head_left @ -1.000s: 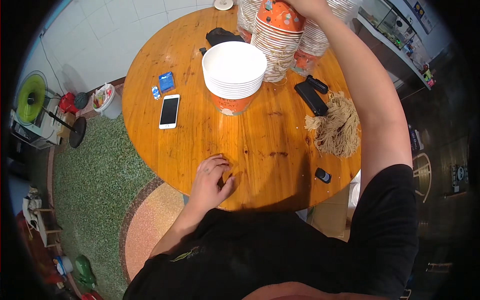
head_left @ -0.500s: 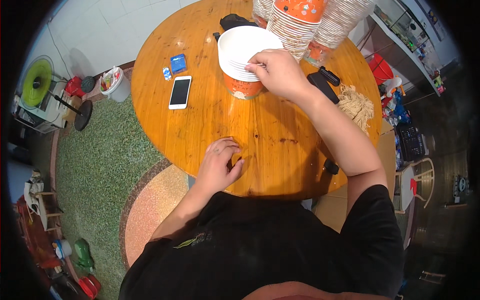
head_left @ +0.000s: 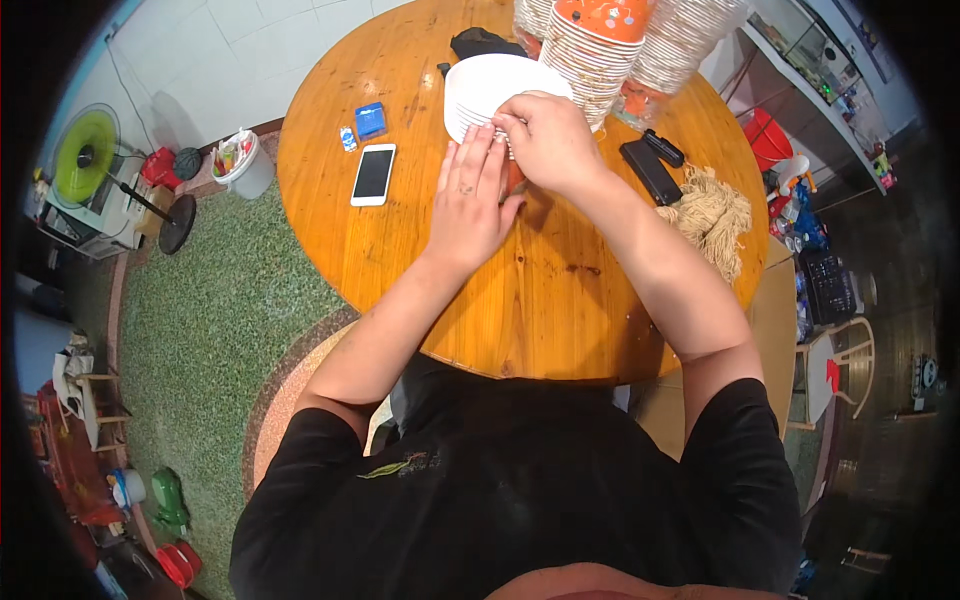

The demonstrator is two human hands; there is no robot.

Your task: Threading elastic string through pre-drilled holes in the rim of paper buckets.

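Observation:
A short stack of paper bowls (head_left: 490,85), white inside with several nested rims, stands toward the far side of the round table. My right hand (head_left: 550,140) pinches the rims at the stack's right side, thumb and fingertips bent over them. Against the near side lies my left hand (head_left: 470,200), its fingers stretched out and their tips touching the rims. Both hands hide most of the orange printed outer wall, so I cannot see whether a single bowl is lifted from the others.
Taller stacks of orange paper bowls (head_left: 590,70) in clear plastic rise behind. Left on the wooden table (head_left: 560,310) are a white phone (head_left: 373,175) and a blue pack (head_left: 370,121). A black case (head_left: 650,172) and a beige yarn bundle (head_left: 708,218) lie right.
My left hand has moved from the near table edge forward to the bowl stack, its fingers straightening onto the rims. My right hand stays at the rims. The whole view has shifted slightly.

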